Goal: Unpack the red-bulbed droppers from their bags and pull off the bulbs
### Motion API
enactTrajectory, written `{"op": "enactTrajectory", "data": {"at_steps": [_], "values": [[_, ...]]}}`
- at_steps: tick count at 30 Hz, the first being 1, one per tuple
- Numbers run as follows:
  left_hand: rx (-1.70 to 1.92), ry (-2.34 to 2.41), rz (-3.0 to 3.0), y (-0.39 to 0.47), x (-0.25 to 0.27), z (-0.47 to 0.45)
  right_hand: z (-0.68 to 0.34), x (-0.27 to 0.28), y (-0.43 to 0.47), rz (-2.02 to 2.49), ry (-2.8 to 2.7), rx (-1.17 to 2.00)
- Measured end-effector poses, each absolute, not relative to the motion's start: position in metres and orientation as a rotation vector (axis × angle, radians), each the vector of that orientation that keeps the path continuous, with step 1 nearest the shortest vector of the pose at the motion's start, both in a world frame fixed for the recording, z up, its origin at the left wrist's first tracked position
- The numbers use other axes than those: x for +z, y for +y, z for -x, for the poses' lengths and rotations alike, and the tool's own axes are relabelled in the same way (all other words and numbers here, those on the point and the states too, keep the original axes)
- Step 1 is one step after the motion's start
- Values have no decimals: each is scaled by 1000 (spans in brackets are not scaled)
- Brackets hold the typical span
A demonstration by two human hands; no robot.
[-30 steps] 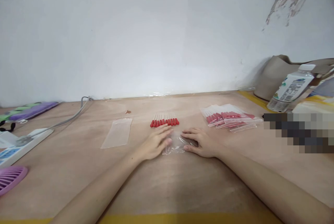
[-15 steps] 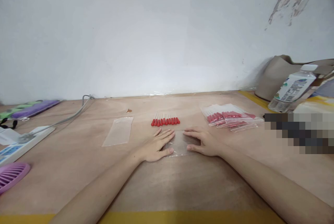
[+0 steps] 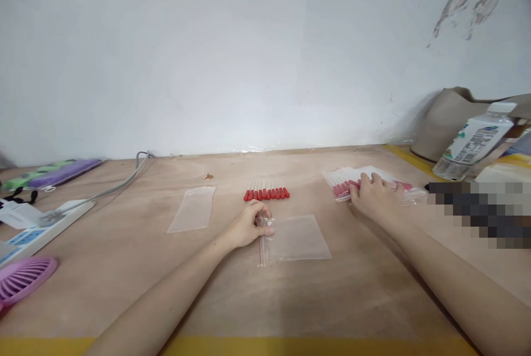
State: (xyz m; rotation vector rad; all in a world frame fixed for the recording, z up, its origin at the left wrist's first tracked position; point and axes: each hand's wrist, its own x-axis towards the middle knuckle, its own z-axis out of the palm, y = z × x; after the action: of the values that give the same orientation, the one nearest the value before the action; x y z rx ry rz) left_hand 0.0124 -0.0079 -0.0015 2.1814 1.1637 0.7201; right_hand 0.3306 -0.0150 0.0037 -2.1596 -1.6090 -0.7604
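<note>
Since the earlier frame, the right hand has been shifted from the clear zip bag to the pile of filled bags, and the left hand has been curled in from a flat spread. Places are given from the row of red-headed sticks.

Progress is judged as partial. Several bags, right of the row, appear to have been filled and set aside; the sticks in the row are loose and not yet bagged. No sticks are seen within the clear zip bag, laid flat on the near side of the row, nor within the second zip bag, left of the row.

The zip end of the clear zip bag is, as it appears, pinched between left thumb and fingers. The right hand is laid over the pile with fingers bent; whether anything is gripped cannot be told.

Counted: sticks in the row, ten; unfilled bags, two; filled bags, more than one, the exact number being hidden by overlap and by the hand. Also recorded: one plastic bottle, far right of the row; one power strip, far left.
</note>
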Motion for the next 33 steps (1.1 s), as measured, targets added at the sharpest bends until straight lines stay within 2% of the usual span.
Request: {"op": "enactTrajectory", "data": {"at_steps": [7, 9, 13, 16, 18, 23, 25, 27, 30, 33], "values": [[374, 924, -2095, -10, 31, 11, -344, 6, -10, 2190, -1698, -664], [451, 963, -2056, -7, 39, 24, -351, 6, -7, 2139, -1697, -674], [1030, 1402, -1842, 5, 45, 66, -360, 8, -2, 1787, -1647, -755], [1203, 1831, -1707, 14, 37, 107, -347, 13, -3, 1365, -1685, -688], [1144, 2030, -1706, 19, 28, 133, -329, 17, -8, 1118, -1762, -562], [851, 2149, -1797, 28, 6, 164, -272, 14, -24, 624, -2086, -376], [890, 2253, -1896, 29, 6, 162, -254, 9, -27, 538, -2189, -293], [1084, 2335, -2046, 26, 11, 151, -240, 3, -28, 466, -2250, -247], [1406, 2147, -2293, 15, 21, 117, -227, -6, -27, 416, -2304, -202], [1342, 1654, -2463, -5, 26, 68, -221, -11, -28, 482, -2399, -72]]}}
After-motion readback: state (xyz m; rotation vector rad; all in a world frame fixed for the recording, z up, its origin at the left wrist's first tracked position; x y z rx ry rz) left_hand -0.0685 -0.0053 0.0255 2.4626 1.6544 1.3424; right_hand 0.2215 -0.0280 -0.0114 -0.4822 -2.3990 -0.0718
